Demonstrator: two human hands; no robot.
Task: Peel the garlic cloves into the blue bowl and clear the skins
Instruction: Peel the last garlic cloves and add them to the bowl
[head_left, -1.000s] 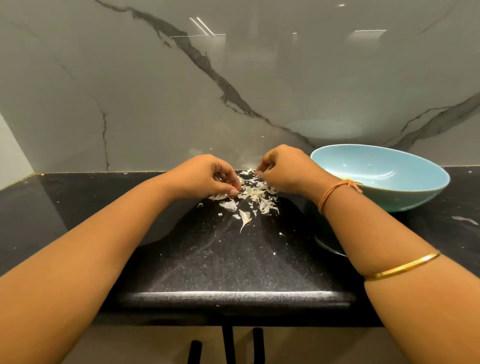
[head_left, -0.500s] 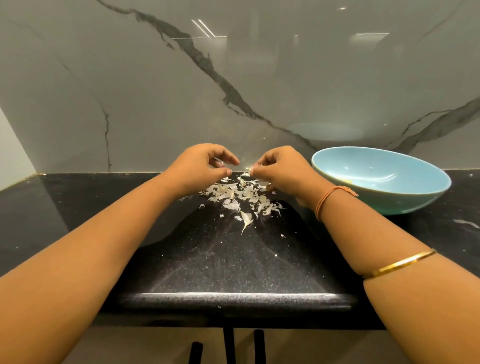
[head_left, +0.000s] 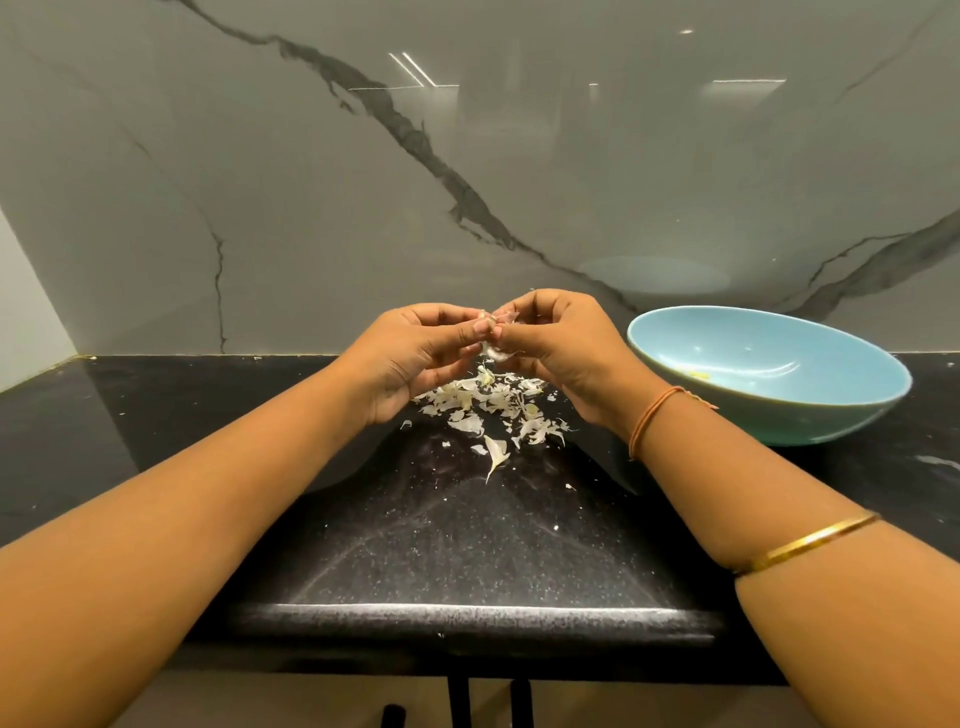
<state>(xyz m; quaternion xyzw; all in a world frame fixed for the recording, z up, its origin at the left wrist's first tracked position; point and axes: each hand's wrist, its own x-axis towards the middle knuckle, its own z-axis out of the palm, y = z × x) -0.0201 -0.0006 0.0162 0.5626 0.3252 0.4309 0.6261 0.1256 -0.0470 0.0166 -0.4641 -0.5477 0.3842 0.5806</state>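
Observation:
Both hands are raised a little above the black counter, fingertips together. My left hand (head_left: 415, 353) and my right hand (head_left: 561, 343) pinch one small garlic clove (head_left: 496, 338) between them, its pale skin partly hanging loose. Directly under the hands lies a pile of white garlic skins (head_left: 488, 410), with one larger pointed piece (head_left: 496, 451) nearer to me. The blue bowl (head_left: 831, 415) stands to the right of my right wrist, with a small yellowish bit (head_left: 696, 375) inside it.
The black speckled counter (head_left: 467, 545) reaches from the marble back wall (head_left: 467, 182) to its rounded front edge (head_left: 467, 616). Small skin crumbs are scattered over the counter. Dark handles (head_left: 488, 706) show below the edge.
Both hands have lifted from the skin pile on the counter and come together, now holding a clove in the air above the pile.

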